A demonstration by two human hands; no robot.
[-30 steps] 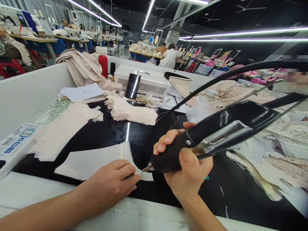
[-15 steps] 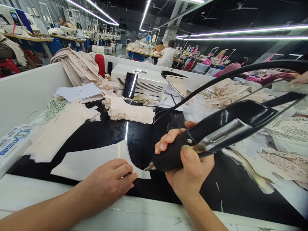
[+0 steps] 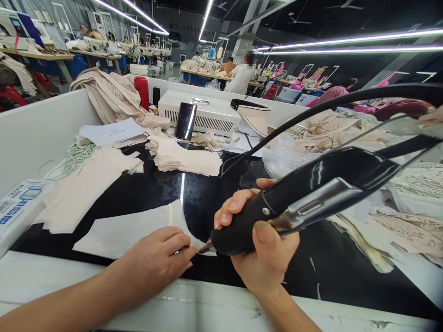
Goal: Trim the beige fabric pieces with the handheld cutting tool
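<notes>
My right hand (image 3: 263, 249) is wrapped round the black handle of a corded cutting tool (image 3: 311, 193), thumb on top, and the tool's metal tip points down-left at the edge of a pale fabric piece (image 3: 131, 228) lying on the black glossy table top (image 3: 207, 203). My left hand (image 3: 159, 263) rests palm down on the near right corner of that fabric piece, fingers curled and pressed together right beside the tool tip. The tool's black cable (image 3: 311, 113) arcs up and off to the right.
A stack of beige cut pieces (image 3: 183, 159) lies behind, with a white machine box (image 3: 204, 113) and a phone (image 3: 186, 121) leaning on it. Lace fabric heaps (image 3: 398, 203) fill the right side. A white box (image 3: 17, 210) lies at the left. Other people work at distant tables.
My right hand and the tool have shifted left and slightly down, bringing the tip closer to my left fingers. My left hand has stayed on the fabric.
</notes>
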